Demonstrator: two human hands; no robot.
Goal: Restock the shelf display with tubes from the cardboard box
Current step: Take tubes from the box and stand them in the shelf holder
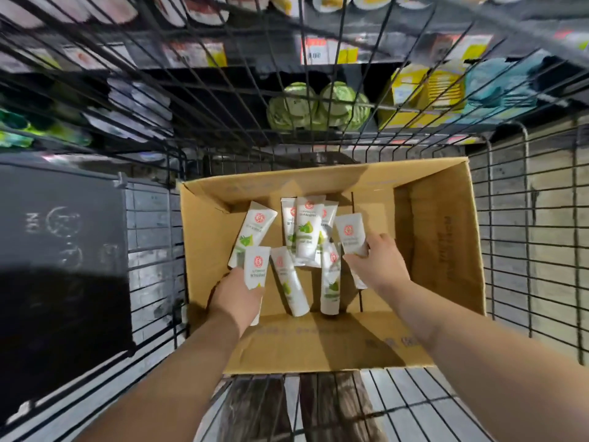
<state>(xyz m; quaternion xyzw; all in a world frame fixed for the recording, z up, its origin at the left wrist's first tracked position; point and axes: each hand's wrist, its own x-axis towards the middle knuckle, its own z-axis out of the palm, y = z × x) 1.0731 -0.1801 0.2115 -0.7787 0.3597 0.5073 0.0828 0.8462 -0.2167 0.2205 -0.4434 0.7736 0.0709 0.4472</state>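
Observation:
An open cardboard box (446,237) sits in a black wire cart, and both my hands reach into it. My left hand (236,298) grips a white tube with a red logo (256,267) at the box's left side. Over on the right, my right hand (379,266) holds another white tube (350,232) by its lower end. Several more white tubes with green fruit print (307,231) lie loose on the box floor between my hands.
The wire cart wall (153,237) surrounds the box on all sides. Beyond it stand store shelves with green round packs (315,106), yellow boxes (424,87) and blue packs (506,81). A black panel (60,250) lies at the left.

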